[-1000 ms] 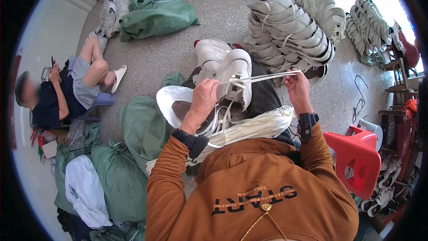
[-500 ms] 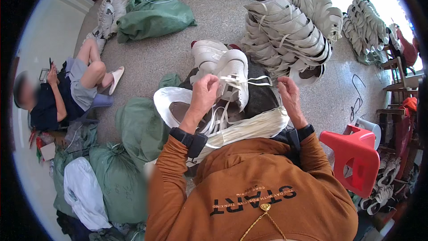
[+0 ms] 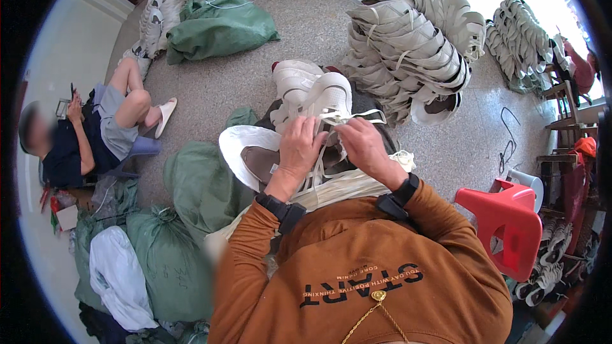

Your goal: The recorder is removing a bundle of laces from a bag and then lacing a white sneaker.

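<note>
In front of me on my lap lies a white mesh shoe upper (image 3: 333, 91), its toe pointing away, with a pale shoelace (image 3: 370, 114) threaded through its eyelets. Both hands are close together at its lacing. My left hand (image 3: 298, 151) is closed, its fingertips at the lace on the left side. My right hand (image 3: 368, 146) pinches the lace from the right; the fingers partly hide the eyelets. Another white upper (image 3: 291, 83) lies just left of it. Across my lap stretches a bundle of cream laces (image 3: 347, 185). A white upper with a brown lining (image 3: 241, 153) lies left of my left hand.
Stacked shoe uppers (image 3: 408, 51) stand ahead to the right. Green sacks (image 3: 204, 178) lie at my left, another sack (image 3: 220, 28) farther off. A red stool (image 3: 503, 216) stands at my right. A seated person (image 3: 83, 134) holds a phone at far left.
My right hand has moved left and down from beyond the lace's end to the lacing. My left hand has shifted slightly down. The two hands are now nearly together.
</note>
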A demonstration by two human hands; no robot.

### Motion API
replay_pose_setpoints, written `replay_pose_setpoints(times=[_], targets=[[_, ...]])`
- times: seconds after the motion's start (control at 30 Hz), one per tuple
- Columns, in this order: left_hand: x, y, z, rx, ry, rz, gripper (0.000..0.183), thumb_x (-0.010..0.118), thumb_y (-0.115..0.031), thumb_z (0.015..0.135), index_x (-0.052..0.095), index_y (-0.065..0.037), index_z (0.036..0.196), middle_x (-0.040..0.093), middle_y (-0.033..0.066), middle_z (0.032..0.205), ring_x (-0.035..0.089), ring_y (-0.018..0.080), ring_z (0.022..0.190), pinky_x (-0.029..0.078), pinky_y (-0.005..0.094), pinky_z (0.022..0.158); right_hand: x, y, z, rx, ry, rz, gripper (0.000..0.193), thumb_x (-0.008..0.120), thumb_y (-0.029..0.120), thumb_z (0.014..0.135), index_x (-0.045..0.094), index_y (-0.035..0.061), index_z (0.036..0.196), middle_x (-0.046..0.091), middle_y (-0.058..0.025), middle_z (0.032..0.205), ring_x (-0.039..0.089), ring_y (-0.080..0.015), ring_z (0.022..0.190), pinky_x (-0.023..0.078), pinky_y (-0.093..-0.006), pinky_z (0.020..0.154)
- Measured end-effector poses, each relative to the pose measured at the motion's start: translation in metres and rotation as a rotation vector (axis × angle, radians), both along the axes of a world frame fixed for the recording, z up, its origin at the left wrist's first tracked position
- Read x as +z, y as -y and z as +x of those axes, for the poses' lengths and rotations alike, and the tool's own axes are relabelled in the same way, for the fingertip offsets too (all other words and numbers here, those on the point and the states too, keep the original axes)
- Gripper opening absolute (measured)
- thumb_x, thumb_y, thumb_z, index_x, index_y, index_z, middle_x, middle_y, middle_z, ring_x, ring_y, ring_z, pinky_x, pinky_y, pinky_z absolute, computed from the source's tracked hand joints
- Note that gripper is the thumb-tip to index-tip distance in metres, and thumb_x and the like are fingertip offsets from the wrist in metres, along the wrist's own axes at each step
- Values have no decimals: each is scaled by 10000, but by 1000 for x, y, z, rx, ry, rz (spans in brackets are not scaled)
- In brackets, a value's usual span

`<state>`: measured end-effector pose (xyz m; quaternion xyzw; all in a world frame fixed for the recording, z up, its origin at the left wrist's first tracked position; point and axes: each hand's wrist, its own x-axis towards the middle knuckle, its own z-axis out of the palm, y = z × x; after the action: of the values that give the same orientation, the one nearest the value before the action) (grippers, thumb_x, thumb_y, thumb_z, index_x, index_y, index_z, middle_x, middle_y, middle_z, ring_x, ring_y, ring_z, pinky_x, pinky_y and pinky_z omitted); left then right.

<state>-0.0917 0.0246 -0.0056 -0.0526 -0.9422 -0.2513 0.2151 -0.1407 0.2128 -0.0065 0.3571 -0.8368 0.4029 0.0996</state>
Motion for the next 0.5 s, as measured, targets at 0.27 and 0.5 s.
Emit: replay_pose_setpoints(times=[0.27,0.5], targets=[[-10,6,-1,61,64,114,182,575,-24,918,624,32,1084,606,192,985,619,376,933,508,437,799,-6,53,-12,31,-138,309,79,643,134,809,631,59,830,612,-95,840,596,-303,853,438,-430,793],[-11,13,4,121,81,329,73,679,-69,887,674,-4,921,641,144,856,662,284,698,521,370,627,7,26,-10,104,24,107,118,619,113,844,604,42,750,598,-128,732,594,-321,748,438,-452,741]])
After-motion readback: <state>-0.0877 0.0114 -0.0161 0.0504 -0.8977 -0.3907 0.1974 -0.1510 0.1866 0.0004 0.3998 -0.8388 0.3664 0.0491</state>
